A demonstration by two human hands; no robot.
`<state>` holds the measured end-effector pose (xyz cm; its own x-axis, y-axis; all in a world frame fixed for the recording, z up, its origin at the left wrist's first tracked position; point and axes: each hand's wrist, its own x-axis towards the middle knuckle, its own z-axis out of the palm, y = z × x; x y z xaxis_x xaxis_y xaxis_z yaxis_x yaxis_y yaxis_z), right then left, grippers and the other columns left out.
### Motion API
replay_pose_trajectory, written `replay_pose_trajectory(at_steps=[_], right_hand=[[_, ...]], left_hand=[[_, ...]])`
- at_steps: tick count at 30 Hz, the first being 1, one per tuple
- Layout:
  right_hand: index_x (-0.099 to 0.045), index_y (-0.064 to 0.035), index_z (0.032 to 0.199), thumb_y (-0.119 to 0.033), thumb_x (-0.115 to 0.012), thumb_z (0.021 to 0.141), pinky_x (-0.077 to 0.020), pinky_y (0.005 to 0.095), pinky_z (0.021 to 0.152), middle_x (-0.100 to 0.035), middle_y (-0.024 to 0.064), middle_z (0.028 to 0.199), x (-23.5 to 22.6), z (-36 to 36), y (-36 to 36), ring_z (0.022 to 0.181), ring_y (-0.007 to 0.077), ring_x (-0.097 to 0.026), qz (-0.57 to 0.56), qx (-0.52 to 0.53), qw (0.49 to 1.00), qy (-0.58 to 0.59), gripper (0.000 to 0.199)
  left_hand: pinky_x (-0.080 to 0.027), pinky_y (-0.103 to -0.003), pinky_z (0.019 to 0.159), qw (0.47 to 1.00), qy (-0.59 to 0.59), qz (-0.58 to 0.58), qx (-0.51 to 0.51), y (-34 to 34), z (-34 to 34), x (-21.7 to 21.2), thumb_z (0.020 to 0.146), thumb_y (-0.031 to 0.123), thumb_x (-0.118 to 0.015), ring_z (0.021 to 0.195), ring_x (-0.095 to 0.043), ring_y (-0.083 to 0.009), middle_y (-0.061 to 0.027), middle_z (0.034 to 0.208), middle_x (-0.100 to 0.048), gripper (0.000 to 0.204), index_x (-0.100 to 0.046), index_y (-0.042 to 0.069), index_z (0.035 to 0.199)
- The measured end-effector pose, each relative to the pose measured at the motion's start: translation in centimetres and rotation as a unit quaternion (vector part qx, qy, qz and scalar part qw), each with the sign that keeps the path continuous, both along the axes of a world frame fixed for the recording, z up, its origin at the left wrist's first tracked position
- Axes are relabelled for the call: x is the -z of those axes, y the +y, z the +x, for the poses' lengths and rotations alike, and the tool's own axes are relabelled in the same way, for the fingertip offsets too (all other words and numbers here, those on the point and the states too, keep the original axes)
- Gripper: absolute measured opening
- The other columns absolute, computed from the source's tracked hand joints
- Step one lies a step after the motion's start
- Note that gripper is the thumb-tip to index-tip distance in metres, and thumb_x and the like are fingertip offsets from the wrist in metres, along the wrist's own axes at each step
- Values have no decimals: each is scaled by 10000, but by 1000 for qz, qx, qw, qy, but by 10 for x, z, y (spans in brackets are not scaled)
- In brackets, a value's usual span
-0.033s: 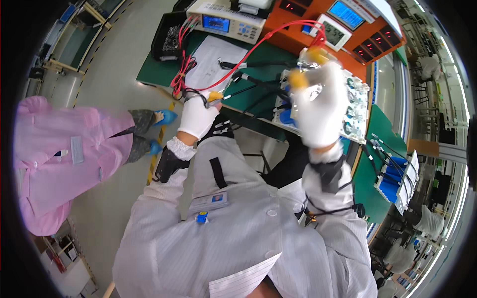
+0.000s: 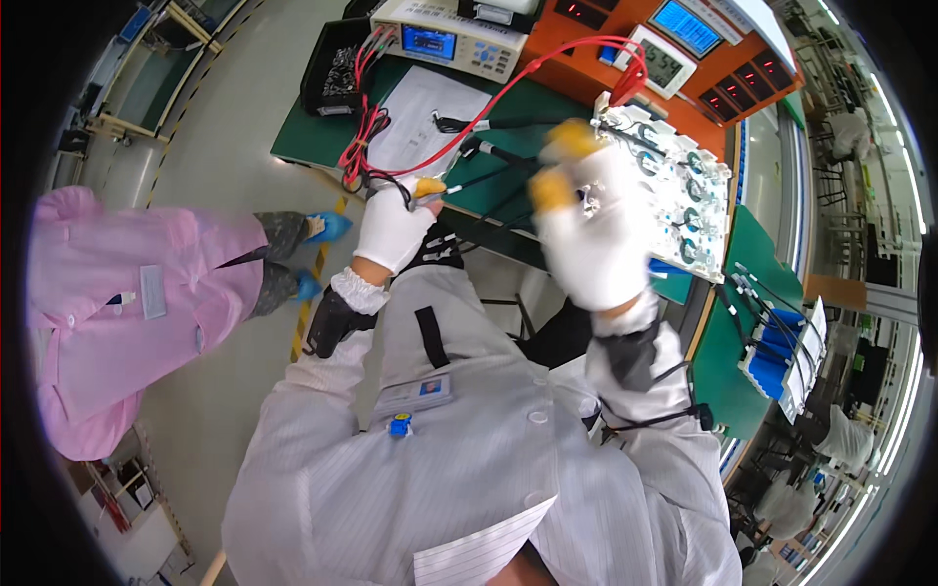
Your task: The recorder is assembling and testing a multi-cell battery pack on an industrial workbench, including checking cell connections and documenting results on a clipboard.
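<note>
One left hand [image 2: 394, 227]: pinching a cable [image 2: 479, 180].
Right hand [image 2: 594, 230]: blurred, partly hiding a tray [image 2: 665, 217]; cannot tell its grip.

right of 2 hands [image 2: 594, 234] blurred, white tray [image 2: 711, 239] partly hidden

The left hand [image 2: 391, 229] pinches a black cable [image 2: 477, 181]. The blurred right hand [image 2: 596, 239] partly hides the left side of a white tray [image 2: 716, 230].

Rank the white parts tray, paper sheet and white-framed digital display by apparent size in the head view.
White parts tray, partly hidden by the right hand
Paper sheet
White-framed digital display
</note>
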<state>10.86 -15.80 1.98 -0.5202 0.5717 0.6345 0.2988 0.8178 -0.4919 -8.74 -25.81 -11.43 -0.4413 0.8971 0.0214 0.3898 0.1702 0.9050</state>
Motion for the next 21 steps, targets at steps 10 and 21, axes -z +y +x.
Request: replay_pose_trajectory(at_steps=[10,21], right_hand=[[-641,-50,912,-78,-692,735,-497,440,754,-646,133,855,112,-23,-4,860,340,-619,-121,-62,982,-131,186],[-724,-11,1025,-105,-740,842,-531,292,634,-702,155,831,109,-20,-3,656,225,-666,-259,-49,959,-106,206]], left_hand=[[-495,-247,680,987,-161,19,19,5,19,-10,863,78,-680,720,-634,-99,-73,801,-708,169,-712,-29,989],[-432,-234,558,987,-156,8,34,20,16,-13,883,103,-655,594,-568,-78,-62,766,-694,143,-718,-11,941]])
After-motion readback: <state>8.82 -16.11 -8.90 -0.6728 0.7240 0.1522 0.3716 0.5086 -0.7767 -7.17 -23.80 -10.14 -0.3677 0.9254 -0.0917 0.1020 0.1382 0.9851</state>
